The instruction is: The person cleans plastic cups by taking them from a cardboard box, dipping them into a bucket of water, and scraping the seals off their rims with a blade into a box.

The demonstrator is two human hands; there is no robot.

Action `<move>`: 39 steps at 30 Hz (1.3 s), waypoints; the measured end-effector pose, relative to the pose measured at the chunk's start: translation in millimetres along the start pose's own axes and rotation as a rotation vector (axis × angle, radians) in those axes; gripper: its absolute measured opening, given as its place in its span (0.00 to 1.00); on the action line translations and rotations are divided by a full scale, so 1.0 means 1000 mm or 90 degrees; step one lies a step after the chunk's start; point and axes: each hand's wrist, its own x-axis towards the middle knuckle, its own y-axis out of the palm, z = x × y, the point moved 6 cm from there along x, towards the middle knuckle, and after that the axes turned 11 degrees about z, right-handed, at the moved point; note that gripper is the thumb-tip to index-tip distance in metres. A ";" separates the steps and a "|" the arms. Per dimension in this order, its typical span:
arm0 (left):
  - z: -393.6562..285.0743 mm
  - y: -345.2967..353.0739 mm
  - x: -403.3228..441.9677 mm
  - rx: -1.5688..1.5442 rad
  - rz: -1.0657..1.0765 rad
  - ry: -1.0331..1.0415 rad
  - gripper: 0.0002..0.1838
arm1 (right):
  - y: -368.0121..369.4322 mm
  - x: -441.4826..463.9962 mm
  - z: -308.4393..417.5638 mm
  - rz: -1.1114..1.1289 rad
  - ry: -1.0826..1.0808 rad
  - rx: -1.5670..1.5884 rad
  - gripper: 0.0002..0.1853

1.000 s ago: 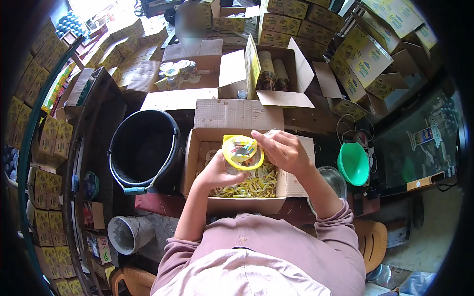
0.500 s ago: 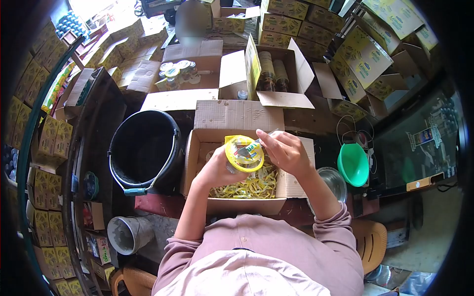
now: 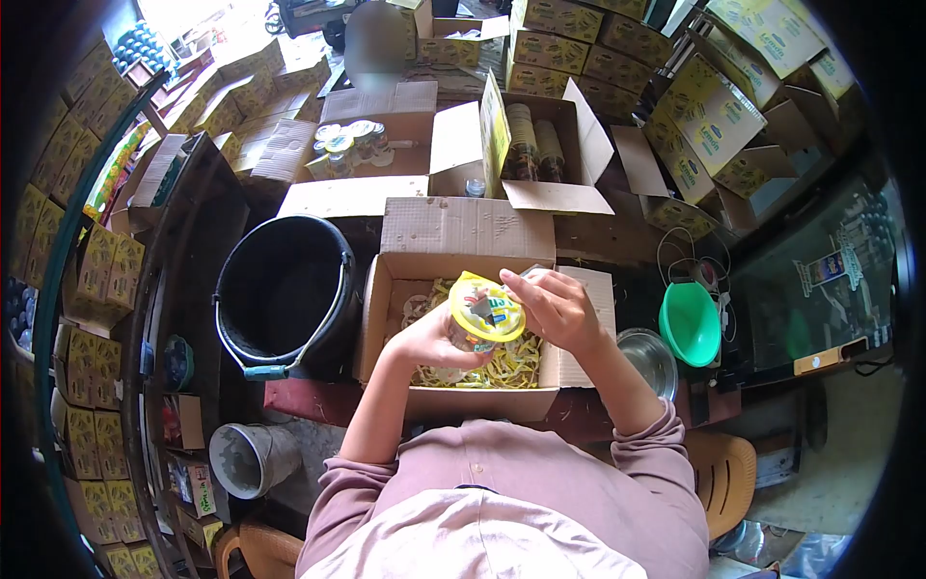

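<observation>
My left hand [image 3: 432,340] is wrapped round a plastic cup [image 3: 489,307] with a yellow-rimmed, printed lid, tilted so its top faces me. A small corner of yellow film sticks out at the lid's upper left. Close against the lid's right edge, my right hand [image 3: 559,311] is closed in a pinch. A thin greyish sliver shows by its fingers, too small to name. Both hands are above an open cardboard box [image 3: 482,400] that holds a heap of curled yellow strips [image 3: 506,372].
Left of the box stands a black bucket [image 3: 230,280]; a green bowl [image 3: 690,323] and a metal bowl [image 3: 648,359] are at right. Behind are a carton of lidded cups [image 3: 338,145] and one of stacked cups [image 3: 523,145]. A grey bucket [image 3: 253,461] stands lower left.
The cup has shifted slightly right and turned in my left hand, with more of its side showing. My right hand's fingers have moved closer in at the lid's edge.
</observation>
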 end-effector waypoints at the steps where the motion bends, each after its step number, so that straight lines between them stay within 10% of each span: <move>1: 0.003 0.002 0.000 -0.032 0.033 -0.015 0.23 | 0.000 0.000 0.000 -0.007 -0.005 0.003 0.26; 13: 0.019 0.016 0.009 -0.300 0.338 0.051 0.20 | 0.003 0.000 0.008 -0.010 -0.031 0.026 0.18; 21: 0.020 -0.020 0.000 -0.101 -0.018 -0.019 0.43 | 0.003 -0.003 -0.004 0.043 -0.005 -0.058 0.11; 27: -0.012 -0.011 0.004 0.387 -0.292 0.113 0.38 | 0.004 0.001 -0.012 0.042 0.050 -0.102 0.10; 39: -0.020 -0.010 -0.002 0.370 -0.410 0.105 0.30 | -0.004 0.002 -0.015 0.017 0.054 -0.107 0.21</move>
